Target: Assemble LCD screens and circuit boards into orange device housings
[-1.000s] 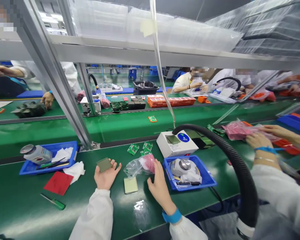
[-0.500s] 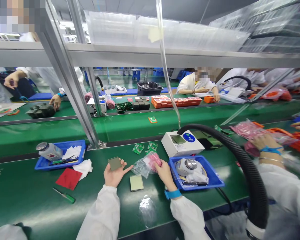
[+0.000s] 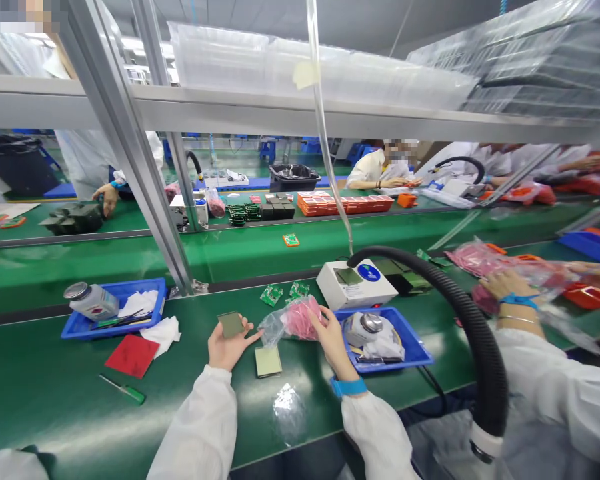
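A thin, dark olive square panel [image 3: 231,324] rests in my left hand [image 3: 226,349], held by curled fingers, with the index finger stretched toward the bag. My right hand [image 3: 334,343] grips the right end of a clear plastic bag [image 3: 300,317] with pink contents or a pink lining; what lies inside is hard to make out. The bag's clear open end points at my left hand. Just below it on the bench lies a pale yellow-green square panel [image 3: 269,362]. Two green circuit boards [image 3: 271,295] lie behind the bag.
Blue trays stand left [image 3: 153,289] and right [image 3: 420,343], holding bottles and tissue. A white box [image 3: 356,292] and black hose [image 3: 473,320] are at right. A screwdriver [image 3: 130,393] and red cloth [image 3: 131,356] lie left. A co-worker's hand [image 3: 510,290] works at right.
The pink bag has been lifted and spread wider, showing more pink, its clear end closer to my left hand. The left hand still holds the panel. The view has shifted slightly.
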A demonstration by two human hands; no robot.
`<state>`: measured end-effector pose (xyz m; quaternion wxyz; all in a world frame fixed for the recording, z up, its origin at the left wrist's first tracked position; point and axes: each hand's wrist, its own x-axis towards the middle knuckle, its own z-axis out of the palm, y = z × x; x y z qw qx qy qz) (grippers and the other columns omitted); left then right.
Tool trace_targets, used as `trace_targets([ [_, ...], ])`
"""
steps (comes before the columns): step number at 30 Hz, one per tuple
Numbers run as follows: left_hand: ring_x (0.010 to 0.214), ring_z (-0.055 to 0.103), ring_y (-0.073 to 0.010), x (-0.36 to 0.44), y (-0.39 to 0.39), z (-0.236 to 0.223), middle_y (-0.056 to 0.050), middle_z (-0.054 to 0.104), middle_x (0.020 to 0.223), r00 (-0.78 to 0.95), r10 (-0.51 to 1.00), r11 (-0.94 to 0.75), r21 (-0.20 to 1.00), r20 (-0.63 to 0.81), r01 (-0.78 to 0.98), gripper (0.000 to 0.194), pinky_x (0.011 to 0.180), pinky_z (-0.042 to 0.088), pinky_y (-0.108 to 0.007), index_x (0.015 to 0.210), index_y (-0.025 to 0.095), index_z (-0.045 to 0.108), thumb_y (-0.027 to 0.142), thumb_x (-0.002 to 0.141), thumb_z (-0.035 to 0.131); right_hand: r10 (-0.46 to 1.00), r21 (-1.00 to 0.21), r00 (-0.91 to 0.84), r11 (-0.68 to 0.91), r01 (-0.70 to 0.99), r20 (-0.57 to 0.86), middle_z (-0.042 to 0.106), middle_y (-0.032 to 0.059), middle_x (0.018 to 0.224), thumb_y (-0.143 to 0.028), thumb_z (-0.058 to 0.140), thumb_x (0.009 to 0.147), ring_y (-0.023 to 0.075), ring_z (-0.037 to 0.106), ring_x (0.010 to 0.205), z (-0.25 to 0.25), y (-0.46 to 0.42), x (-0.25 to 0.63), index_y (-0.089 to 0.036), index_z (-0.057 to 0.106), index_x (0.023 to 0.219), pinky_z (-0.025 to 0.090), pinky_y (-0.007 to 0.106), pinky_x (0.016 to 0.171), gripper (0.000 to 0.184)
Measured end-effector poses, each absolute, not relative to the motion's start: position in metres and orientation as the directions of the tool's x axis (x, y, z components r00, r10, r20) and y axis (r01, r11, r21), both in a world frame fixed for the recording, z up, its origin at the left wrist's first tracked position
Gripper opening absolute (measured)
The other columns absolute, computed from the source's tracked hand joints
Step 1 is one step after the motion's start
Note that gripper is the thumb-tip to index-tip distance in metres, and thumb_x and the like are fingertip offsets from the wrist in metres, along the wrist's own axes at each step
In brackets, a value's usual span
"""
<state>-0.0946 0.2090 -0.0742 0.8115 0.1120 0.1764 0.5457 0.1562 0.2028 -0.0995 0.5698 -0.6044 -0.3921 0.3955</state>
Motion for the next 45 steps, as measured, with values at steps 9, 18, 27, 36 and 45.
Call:
trace_targets([
  [9, 0.082, 0.059, -0.0239, -0.093, 0.209, -0.068, -0.007, 0.061, 0.078, 0.293, 0.929, 0.362, 0.403, -0.224, -0.840, 0.047, 0.102, 0.032, -0.069, 0.086, 0.014, 0.067, 0.044, 0.052, 0.079, 0.851, -0.980, 0.505, 0.048, 0.194, 0.142, 0.061, 0.0060, 0.107, -0.033, 0.060, 0.090, 0.0191, 0.062, 0.093, -0.077, 0.213, 0.160, -0.015, 0.057, 0.112, 0.053, 0.040, 0.081, 0.028],
  [18, 0.078, 0.057, -0.0200, -0.088, 0.219, -0.056, -0.005, 0.060, 0.077, 0.253, 0.920, 0.363, 0.407, -0.299, -0.838, 0.053, 0.109, 0.016, -0.070, 0.084, 0.014, 0.065, 0.046, 0.044, 0.081, 0.777, -0.913, 0.547, 0.087, 0.398, 0.312, 0.063, 0.0058, 0.105, -0.035, 0.059, 0.090, 0.0193, 0.062, 0.093, -0.053, 0.225, 0.164, -0.015, 0.059, 0.109, 0.052, 0.041, 0.083, 0.027],
  [27, 0.078, 0.057, -0.0197, -0.087, 0.220, -0.056, -0.004, 0.060, 0.077, 0.227, 0.912, 0.360, 0.401, -0.340, -0.843, 0.050, 0.112, 0.015, -0.066, 0.085, 0.015, 0.063, 0.046, 0.048, 0.075, 0.762, -0.905, 0.534, 0.158, 0.395, 0.366, 0.063, 0.0055, 0.104, -0.036, 0.059, 0.090, 0.0193, 0.062, 0.094, -0.040, 0.230, 0.175, -0.015, 0.060, 0.106, 0.052, 0.041, 0.084, 0.026],
  [36, 0.077, 0.057, -0.0208, -0.089, 0.216, -0.063, -0.006, 0.059, 0.077, 0.258, 0.912, 0.374, 0.393, -0.318, -0.840, 0.039, 0.106, 0.030, -0.064, 0.084, 0.015, 0.063, 0.043, 0.057, 0.070, 0.771, -0.916, 0.525, 0.182, 0.358, 0.359, 0.063, 0.0056, 0.104, -0.035, 0.059, 0.090, 0.0187, 0.063, 0.092, -0.048, 0.229, 0.179, -0.014, 0.060, 0.106, 0.053, 0.040, 0.082, 0.026],
  [45, 0.077, 0.058, -0.0209, -0.091, 0.213, -0.067, -0.007, 0.060, 0.077, 0.295, 0.916, 0.384, 0.390, -0.271, -0.837, 0.035, 0.099, 0.040, -0.057, 0.084, 0.015, 0.065, 0.041, 0.062, 0.069, 0.807, -0.874, 0.450, 0.156, 0.461, 0.382, 0.063, 0.0058, 0.105, -0.036, 0.058, 0.091, 0.0184, 0.063, 0.091, -0.054, 0.227, 0.178, -0.014, 0.059, 0.109, 0.054, 0.039, 0.080, 0.027],
])
